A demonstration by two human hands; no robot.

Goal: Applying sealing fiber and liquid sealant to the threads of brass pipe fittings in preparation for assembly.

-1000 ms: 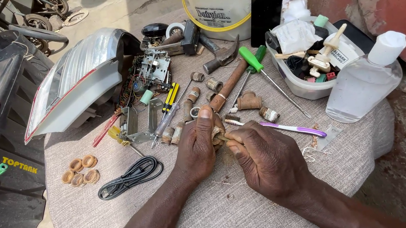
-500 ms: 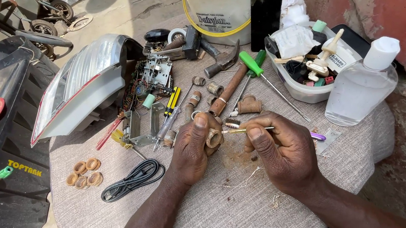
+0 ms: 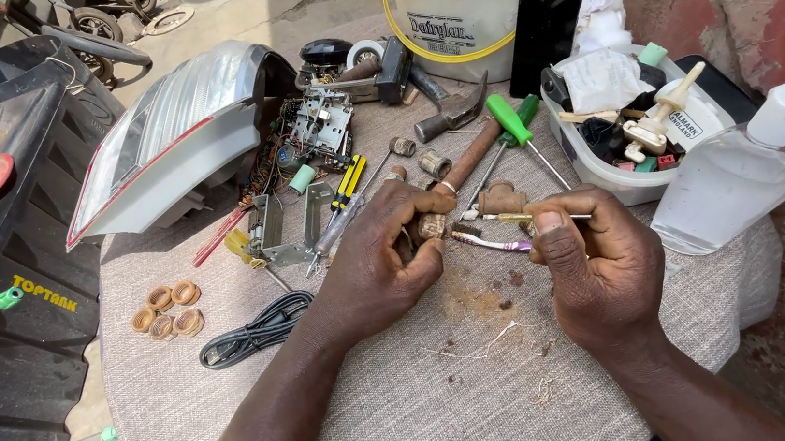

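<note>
A cloth-covered table [image 3: 394, 415] fills the view. A tail lamp [image 3: 180, 141] lies at ten o'clock and a bucket [image 3: 464, 18] at twelve. Centre, the left hand [image 3: 374, 271] pinches a small brass fitting [image 3: 431, 225]; at three o'clock the right hand [image 3: 602, 271] grips a thin pick [image 3: 519, 220] beside it.

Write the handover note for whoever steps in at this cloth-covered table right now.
Left hand: grip shut on a small brown cylindrical part, held just above the cloth-covered table.
Right hand: grip shut on a thin metal rod pointed at that part, tip just short of it.
Nearby: toothbrush under the rod, more brown fittings, four copper coils at left.
Done: rusty dust and fibres lie on the cloth.
Left: cannot tell how clean the part is.
</note>
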